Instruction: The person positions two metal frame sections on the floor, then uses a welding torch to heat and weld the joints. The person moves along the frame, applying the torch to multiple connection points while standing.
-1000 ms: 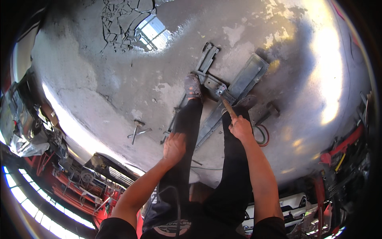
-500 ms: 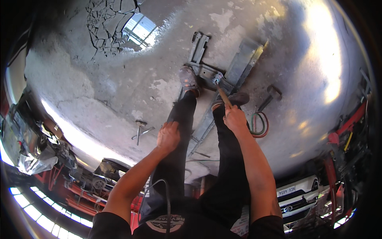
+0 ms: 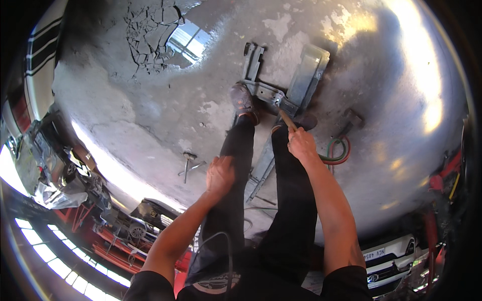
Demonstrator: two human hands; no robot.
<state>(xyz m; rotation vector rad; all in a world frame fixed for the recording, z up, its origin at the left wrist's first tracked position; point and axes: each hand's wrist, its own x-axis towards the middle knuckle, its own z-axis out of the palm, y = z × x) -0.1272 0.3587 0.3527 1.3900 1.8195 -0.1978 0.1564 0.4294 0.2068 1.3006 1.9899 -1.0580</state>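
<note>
Head view: The right hand (image 3: 301,144), at centre frame, has its grip closed around a wooden handle (image 3: 287,120) that points up toward the grey metal frame (image 3: 281,95) lying on the concrete floor (image 3: 125,115) in the upper centre. The handle's tip meets the frame's cross-member; its head cannot be made out. The left hand (image 3: 220,174), lower and left of centre, holds nothing, fingers loosely curled over the dark trouser leg. A shoe (image 3: 243,102) rests just beside the frame. Red and green hoses (image 3: 335,153) lie right of the right hand.
</note>
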